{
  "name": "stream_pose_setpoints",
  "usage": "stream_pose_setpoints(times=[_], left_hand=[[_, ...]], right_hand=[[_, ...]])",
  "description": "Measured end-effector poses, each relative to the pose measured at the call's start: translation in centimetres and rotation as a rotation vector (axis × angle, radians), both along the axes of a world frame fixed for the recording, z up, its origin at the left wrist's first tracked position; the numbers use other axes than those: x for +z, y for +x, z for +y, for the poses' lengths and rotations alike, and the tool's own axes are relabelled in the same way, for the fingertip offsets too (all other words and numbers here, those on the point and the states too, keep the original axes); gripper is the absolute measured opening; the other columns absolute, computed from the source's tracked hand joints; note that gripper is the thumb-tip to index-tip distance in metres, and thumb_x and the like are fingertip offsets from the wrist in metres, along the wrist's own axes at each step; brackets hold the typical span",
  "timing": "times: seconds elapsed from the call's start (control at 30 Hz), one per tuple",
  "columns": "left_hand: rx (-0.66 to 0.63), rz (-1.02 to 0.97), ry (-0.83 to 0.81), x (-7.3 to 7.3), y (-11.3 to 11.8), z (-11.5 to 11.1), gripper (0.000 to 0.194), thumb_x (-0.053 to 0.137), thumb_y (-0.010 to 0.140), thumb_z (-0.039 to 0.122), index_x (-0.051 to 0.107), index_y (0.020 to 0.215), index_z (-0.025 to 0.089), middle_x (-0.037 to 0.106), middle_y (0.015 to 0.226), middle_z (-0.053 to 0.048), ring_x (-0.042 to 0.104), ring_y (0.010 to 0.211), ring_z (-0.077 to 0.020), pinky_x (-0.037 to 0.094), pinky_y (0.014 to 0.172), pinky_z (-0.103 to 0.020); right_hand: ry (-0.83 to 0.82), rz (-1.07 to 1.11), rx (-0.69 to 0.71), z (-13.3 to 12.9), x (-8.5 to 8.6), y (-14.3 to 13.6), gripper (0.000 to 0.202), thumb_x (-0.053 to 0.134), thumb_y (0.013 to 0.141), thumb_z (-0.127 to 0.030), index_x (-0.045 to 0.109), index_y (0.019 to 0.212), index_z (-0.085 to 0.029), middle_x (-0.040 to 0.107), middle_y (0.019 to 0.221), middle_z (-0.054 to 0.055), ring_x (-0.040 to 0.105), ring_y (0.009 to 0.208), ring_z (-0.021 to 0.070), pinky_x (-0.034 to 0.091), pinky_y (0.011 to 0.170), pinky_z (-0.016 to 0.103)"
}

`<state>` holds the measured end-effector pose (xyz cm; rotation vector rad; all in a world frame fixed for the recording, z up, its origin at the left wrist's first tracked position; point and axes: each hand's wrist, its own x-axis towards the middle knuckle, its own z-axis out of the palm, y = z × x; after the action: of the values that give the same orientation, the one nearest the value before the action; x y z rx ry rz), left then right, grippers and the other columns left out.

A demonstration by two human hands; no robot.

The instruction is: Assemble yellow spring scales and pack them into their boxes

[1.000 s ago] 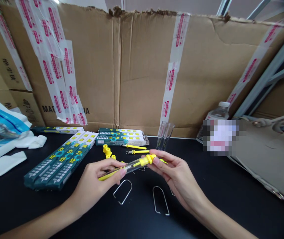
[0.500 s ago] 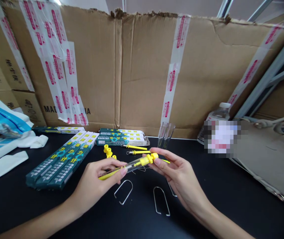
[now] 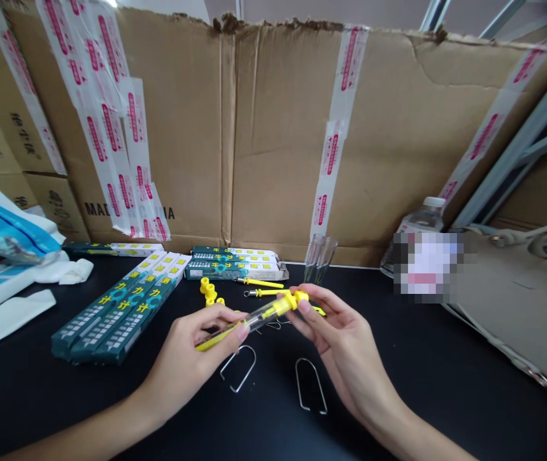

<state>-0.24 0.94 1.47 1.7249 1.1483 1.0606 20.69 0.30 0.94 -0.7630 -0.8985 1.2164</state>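
Note:
In my left hand (image 3: 206,342) is the clear tube (image 3: 256,320) of a spring scale, pinched between thumb and fingers. A yellow rod lies inside the tube, which slants up to the right. The thumb and fingers of my right hand (image 3: 335,326) are closed on a yellow plastic cap (image 3: 301,297) at the tube's upper end. The cap's inner part sits within the tube mouth. Below my hands, bent metal wire loops (image 3: 310,386) lie on the black table (image 3: 273,432). Several loose yellow caps (image 3: 208,292) and yellow rods with metal hooks (image 3: 261,283) lie just beyond.
Green and white spring scale boxes (image 3: 119,307) lie at left, with more boxes (image 3: 235,264) at the back. Clear tubes (image 3: 320,256) stand near the cardboard wall (image 3: 277,141). A plastic bottle (image 3: 421,221) and beige bag (image 3: 517,301) are at right, plastic packaging (image 3: 9,230) at left.
The yellow cap has gone deeper into the tube, its collar now close to the tube's rim. The tube tilts up a little more, and both hands have shifted slightly right.

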Motion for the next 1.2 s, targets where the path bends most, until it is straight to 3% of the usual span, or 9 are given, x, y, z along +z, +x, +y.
stream_pose_setpoints(times=[0.1,0.17,0.23,0.47,0.63,0.8,0.9,1.07,1.2], left_hand=[[0.01,-0.066,-0.064,-0.3,0.1,-0.2,0.034,0.071,0.08,0.046,0.071,0.095,0.016,0.072,0.085,-0.007,0.066,0.065,-0.0164,0.051,0.046,-0.02],[0.005,-0.128,-0.137,-0.5,0.1,-0.2,0.04,0.071,0.079,0.05,0.068,0.1,0.016,0.07,0.081,-0.006,0.061,0.054,-0.0135,0.04,0.031,-0.015],[-0.01,-0.179,-0.183,-0.7,0.0,0.0,0.041,0.071,0.079,0.051,0.067,0.1,0.015,0.068,0.075,-0.004,0.056,0.046,-0.0103,0.032,0.025,-0.013],[-0.048,-0.276,-0.193,-0.5,-0.3,0.3,0.037,0.074,0.078,0.047,0.068,0.093,0.014,0.067,0.072,-0.004,0.053,0.042,-0.0087,0.041,0.026,-0.014],[-0.109,-0.307,-0.268,-0.6,-0.4,0.4,0.045,0.073,0.079,0.045,0.067,0.11,0.013,0.068,0.077,-0.005,0.061,0.045,-0.0112,0.04,0.027,-0.012],[-0.21,-0.39,-0.402,-0.2,-0.6,0.4,0.051,0.065,0.084,0.044,0.063,0.126,0.016,0.074,0.094,-0.012,0.051,0.032,-0.0034,0.033,0.026,-0.01],[-0.249,-0.495,-0.467,0.1,-0.6,0.4,0.05,0.06,0.084,0.043,0.064,0.128,0.018,0.074,0.098,-0.013,0.048,0.034,-0.0023,0.031,0.027,-0.009],[-0.299,-0.616,-0.555,0.5,-0.9,0.7,0.052,0.051,0.083,0.048,0.073,0.117,0.014,0.074,0.094,-0.013,0.053,0.042,-0.0076,0.037,0.028,-0.012],[-0.31,-0.618,-0.592,0.8,-1.1,0.9,0.059,0.044,0.085,0.05,0.074,0.112,0.007,0.075,0.103,-0.019,0.068,0.051,-0.0174,0.041,0.028,-0.016]], right_hand=[[-0.035,0.07,-0.034,0.0,0.2,0.0,0.024,0.085,0.072,-0.029,0.076,0.093,-0.022,0.071,0.105,0.004,0.069,0.101,0.0224,0.057,0.096,0.041],[-0.047,0.074,-0.022,-0.1,0.4,0.0,0.024,0.085,0.072,-0.028,0.075,0.093,-0.022,0.07,0.105,0.003,0.068,0.103,0.0219,0.056,0.098,0.04],[-0.043,0.056,0.006,-0.1,0.4,0.0,0.023,0.085,0.074,-0.028,0.075,0.093,-0.022,0.07,0.105,0.004,0.067,0.105,0.0219,0.055,0.1,0.039],[0.028,0.009,0.009,0.1,0.5,0.2,0.02,0.083,0.077,-0.031,0.075,0.093,-0.022,0.074,0.105,0.005,0.066,0.112,0.0236,0.048,0.109,0.041],[0.041,-0.014,0.022,0.2,0.5,0.3,0.019,0.083,0.076,-0.031,0.075,0.091,-0.024,0.074,0.101,0.003,0.068,0.107,0.0231,0.049,0.107,0.043],[0.023,-0.011,0.008,0.2,0.2,0.3,0.019,0.084,0.075,-0.029,0.075,0.091,-0.021,0.072,0.1,0.003,0.068,0.103,0.0214,0.052,0.105,0.041],[0.026,-0.016,0.0,0.3,0.2,0.4,0.018,0.083,0.076,-0.027,0.075,0.09,-0.021,0.07,0.102,0.003,0.067,0.106,0.0218,0.052,0.105,0.04],[0.036,-0.037,-0.015,0.4,0.1,0.4,0.017,0.082,0.077,-0.027,0.074,0.09,-0.021,0.068,0.104,0.003,0.066,0.106,0.0221,0.053,0.104,0.041],[0.038,-0.042,-0.014,0.4,0.0,0.5,0.016,0.082,0.077,-0.027,0.074,0.09,-0.022,0.068,0.104,0.003,0.065,0.106,0.0212,0.054,0.102,0.04]])
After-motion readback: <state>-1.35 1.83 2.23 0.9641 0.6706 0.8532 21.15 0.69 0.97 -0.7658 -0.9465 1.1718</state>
